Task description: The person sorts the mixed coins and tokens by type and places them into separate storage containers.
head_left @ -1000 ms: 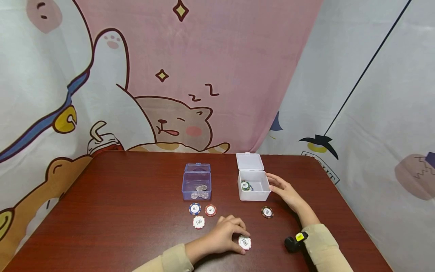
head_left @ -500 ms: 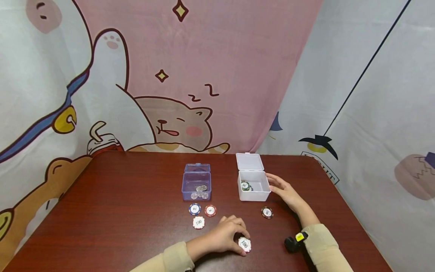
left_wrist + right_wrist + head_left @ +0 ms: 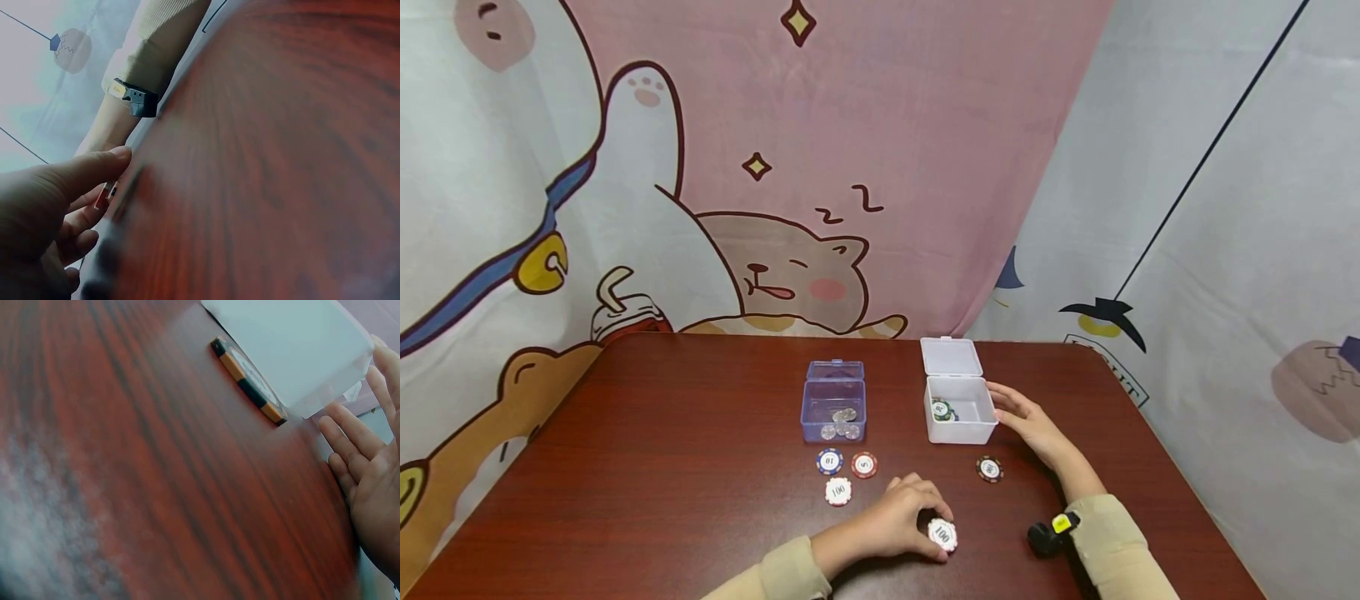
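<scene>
My left hand pinches a white poker chip marked 100 between thumb and fingers, low over the near part of the table. In the left wrist view this chip shows only its red and white edge. Against the right side of an open white plastic box rest the fairly straight fingers of my right hand. Inside that box lie a green chip and part of another. A black and orange chip is on the table in front of the box.
Left of the white box, an open clear blue box holds several clear discs. Before it lie a blue chip, a red chip and another white chip. Behind the table hangs a printed cloth.
The white chip in my left hand has shifted slightly, first a little nearer, then a little right and away. My right hand and both boxes have stayed in place.
</scene>
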### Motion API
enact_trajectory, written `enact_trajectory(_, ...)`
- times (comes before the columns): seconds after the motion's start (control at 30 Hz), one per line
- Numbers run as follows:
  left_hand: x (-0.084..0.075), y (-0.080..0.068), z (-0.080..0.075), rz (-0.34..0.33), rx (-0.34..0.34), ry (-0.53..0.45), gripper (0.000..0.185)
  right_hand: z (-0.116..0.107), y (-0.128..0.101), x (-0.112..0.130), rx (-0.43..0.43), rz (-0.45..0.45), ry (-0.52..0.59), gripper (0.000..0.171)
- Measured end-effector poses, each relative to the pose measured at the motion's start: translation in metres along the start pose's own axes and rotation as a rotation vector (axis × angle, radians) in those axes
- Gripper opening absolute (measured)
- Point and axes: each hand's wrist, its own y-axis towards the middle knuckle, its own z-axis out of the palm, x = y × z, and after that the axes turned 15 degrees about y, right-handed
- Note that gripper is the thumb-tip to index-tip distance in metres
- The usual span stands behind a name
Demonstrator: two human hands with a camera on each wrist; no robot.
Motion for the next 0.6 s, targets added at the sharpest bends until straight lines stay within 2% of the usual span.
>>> enact_trajectory(0.23,0.003,0.004,0.0,-0.037,-0.038,-0.022,0.038,0.0,0.0,-0.001,-0.003,-0.025,-0.008,0.047)
enact_trajectory(0.6,0.008,0.015,-0.006,-0.109,-0.083,-0.074,0.038,0.001,-0.001,0.002,0.0,-0.003,0.004,0.049)
